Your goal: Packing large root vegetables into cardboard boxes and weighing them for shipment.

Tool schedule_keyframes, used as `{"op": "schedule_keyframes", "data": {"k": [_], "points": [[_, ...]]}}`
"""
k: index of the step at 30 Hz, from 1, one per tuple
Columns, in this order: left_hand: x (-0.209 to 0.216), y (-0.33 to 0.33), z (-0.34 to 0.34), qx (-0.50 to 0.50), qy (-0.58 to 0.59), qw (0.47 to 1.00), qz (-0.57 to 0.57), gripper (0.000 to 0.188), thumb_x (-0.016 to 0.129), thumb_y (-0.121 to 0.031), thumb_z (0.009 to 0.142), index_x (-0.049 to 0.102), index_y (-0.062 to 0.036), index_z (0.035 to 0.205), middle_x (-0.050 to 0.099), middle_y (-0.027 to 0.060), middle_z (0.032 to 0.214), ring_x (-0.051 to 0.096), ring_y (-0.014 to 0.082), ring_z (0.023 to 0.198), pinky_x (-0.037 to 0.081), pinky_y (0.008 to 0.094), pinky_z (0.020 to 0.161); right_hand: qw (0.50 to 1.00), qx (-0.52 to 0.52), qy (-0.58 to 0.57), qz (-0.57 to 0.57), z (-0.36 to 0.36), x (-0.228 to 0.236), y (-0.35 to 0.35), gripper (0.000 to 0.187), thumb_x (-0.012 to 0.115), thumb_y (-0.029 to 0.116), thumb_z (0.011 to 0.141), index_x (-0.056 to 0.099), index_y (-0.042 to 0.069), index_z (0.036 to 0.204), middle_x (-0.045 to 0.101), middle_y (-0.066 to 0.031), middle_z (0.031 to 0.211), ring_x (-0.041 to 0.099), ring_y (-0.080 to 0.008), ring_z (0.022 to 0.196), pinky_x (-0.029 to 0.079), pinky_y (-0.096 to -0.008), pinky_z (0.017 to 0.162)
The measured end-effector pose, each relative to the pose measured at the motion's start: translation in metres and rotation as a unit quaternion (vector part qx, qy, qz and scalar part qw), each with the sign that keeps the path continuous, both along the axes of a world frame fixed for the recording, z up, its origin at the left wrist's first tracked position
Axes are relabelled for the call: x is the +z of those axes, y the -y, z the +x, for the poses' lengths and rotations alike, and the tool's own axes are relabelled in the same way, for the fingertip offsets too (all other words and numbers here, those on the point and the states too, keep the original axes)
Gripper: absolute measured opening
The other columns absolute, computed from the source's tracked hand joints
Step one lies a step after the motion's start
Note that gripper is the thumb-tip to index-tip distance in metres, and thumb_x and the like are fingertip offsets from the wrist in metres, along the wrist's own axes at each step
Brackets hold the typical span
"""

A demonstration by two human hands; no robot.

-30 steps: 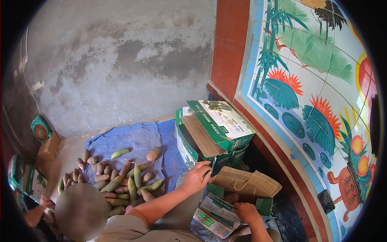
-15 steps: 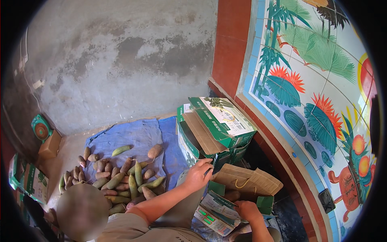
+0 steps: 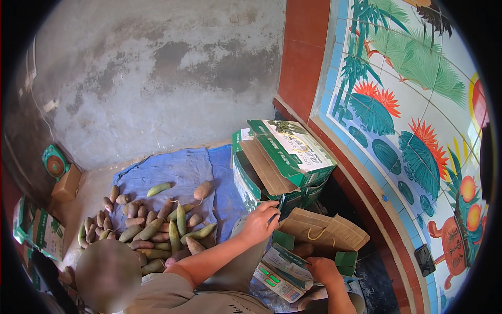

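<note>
Watching from my end, the closest bit is the right hand [image 3: 323,270], low in the head view, fingers clenched on the front flap [image 3: 286,260] of an open carton [image 3: 283,239]. I reckon that's to stop the flap drooping over the scale [image 3: 283,289] right beside it, whose green display faces the wearer, so it's handy to read from above. That forearm comes up steeply from the lower edge, knuckles on top.

Left hand [image 3: 259,225] stretches farther out, forearm slanting up and across to the right, back of the hand toward me. Its fingers are curled round a slim dark thing [image 3: 273,219]; could be a pen, but it's too small on my feed to call. The hand hangs near the carton's left side, which leaves the opening unblocked.

Inside the carton I can see brownish root vegetables [image 3: 302,249]. The brown back flap [image 3: 340,234] leans away with its yellow cord handle [image 3: 315,234], so the mouth is wide open.

Over to the left, a loose pile of green and reddish roots [image 3: 151,229] lies on a blue tarp [image 3: 188,167], I guess to stay off the floor. Past the left hand sit green-and-white stacked cartons [image 3: 308,162], then the stained grey wall [image 3: 157,115] behind everything.
</note>
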State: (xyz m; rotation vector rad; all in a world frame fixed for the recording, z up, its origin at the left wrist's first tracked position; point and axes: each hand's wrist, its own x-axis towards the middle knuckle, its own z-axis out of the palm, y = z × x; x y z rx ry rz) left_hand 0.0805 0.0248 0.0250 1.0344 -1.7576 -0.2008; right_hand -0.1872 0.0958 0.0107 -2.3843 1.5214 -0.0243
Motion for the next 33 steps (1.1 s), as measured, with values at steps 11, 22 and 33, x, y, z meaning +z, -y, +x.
{"op": "schedule_keyframes", "data": {"k": [11,22,33], "points": [[-0.0001,0.0002,-0.0006,-0.001,-0.001,1.0,-0.001,0.012,0.063,-0.005,0.078,0.061,-0.0003,0.089,0.059,0.0172,0.11,0.059,0.0349,0.097,0.05,0.04,0.081,1.0,0.012,-0.005,-0.013,-0.0021,-0.0034,0.0,0.022,0.057,0.027,0.086,0.065,0.013,0.101,0.066,-0.0129,0.088,0.064,-0.0309,0.083,0.051,-0.0419,0.071],[0.0006,0.0,-0.0016,-0.002,-0.005,1.0,-0.004,0.012,0.063,-0.006,0.079,0.061,-0.0004,0.089,0.059,0.0179,0.109,0.059,0.0349,0.097,0.049,0.0398,0.081,1.0,0.018,-0.014,-0.015,-0.0024,-0.0038,0.0005,0.02,0.057,0.026,0.086,0.065,0.012,0.098,0.066,-0.0126,0.086,0.064,-0.031,0.081,0.051,-0.0414,0.069],[0.0015,-0.0005,-0.0019,-0.002,-0.003,1.0,-0.009,0.011,0.062,-0.005,0.079,0.061,-0.0004,0.088,0.059,0.0171,0.108,0.059,0.0346,0.096,0.05,0.0395,0.081,1.0,0.013,0.009,-0.022,-0.0024,-0.0034,-0.0003,0.021,0.059,0.024,0.084,0.065,0.012,0.1,0.066,-0.0125,0.086,0.064,-0.031,0.08,0.051,-0.0412,0.068]]}}
